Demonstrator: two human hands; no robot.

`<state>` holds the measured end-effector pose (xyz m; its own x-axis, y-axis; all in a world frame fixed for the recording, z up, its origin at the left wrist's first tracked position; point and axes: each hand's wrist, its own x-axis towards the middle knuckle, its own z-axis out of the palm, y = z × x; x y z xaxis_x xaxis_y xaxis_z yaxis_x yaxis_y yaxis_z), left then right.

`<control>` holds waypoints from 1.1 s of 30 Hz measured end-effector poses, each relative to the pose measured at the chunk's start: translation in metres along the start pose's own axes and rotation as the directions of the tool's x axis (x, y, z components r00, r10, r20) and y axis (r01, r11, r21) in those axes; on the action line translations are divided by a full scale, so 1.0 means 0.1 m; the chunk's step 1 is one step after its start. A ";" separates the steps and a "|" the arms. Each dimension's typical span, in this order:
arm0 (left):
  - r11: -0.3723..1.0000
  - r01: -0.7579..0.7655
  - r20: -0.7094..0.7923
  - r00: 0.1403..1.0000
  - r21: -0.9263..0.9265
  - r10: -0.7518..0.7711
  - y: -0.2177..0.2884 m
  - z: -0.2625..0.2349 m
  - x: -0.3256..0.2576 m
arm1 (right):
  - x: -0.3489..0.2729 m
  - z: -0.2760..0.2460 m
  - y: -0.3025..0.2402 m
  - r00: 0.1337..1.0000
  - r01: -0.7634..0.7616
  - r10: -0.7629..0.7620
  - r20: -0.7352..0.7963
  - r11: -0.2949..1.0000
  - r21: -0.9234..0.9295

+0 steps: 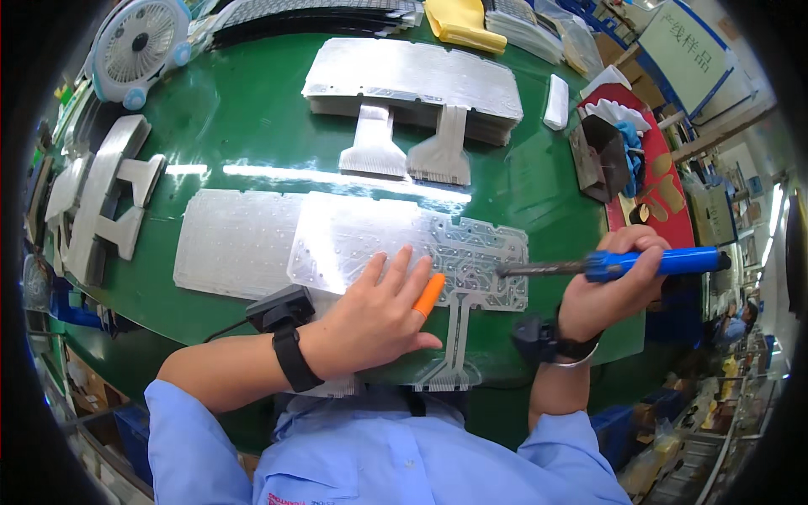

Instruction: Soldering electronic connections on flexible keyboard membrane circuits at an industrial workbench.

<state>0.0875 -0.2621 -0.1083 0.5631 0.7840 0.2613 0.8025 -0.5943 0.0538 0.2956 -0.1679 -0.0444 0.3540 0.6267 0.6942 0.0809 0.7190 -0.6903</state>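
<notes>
Left hand lies flat & open, palm down, fingers spread, pressing on a clear membrane circuit sheet on the green worktable; nothing gripped. Index finger wears an orange finger cot. Black wrist strap w/ a small black box sits on that wrist, thin cable trailing off to the left.

Sheet is translucent w/ printed traces, partly overlapping a second flat sheet to its left. Its tail strip runs down toward the table's near edge, just beside the left thumb.

Right hand is clenched around the blue handle of a soldering iron, held roughly level, handle end pointing right. Metal tip rests at the sheet's right edge; can't tell if it actually touches. Right wrist also has a black strap + a bracelet.

Further back: stack of similar sheets w/ two tails hanging toward the person. Far left: more stacked sheets & a small white desk fan. Top centre: yellow cloth. Right of table: red tray w/ odds & ends.
</notes>
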 end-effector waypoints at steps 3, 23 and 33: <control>0.996 0.004 0.018 1.000 -0.090 -0.002 0.02 0.05 0.00 | -0.16 0.05 -0.01 0.985 0.048 -0.047 0.166 0.999 -0.001; 0.998 -0.019 0.098 0.995 -0.067 0.026 0.02 0.09 0.00 | -0.32 0.09 0.03 0.918 0.062 -0.015 0.396 0.992 -0.107; 0.983 -0.065 0.088 0.993 -0.174 0.081 0.01 0.04 0.22 | 0.04 -0.09 0.12 0.997 0.004 -0.020 -0.078 0.981 -0.193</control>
<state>0.1013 -0.2452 -0.1060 0.6414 0.7461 0.1789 0.7179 -0.6658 0.2032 0.3063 -0.1597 -0.0520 0.4244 0.5869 0.6895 0.2605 0.6502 -0.7137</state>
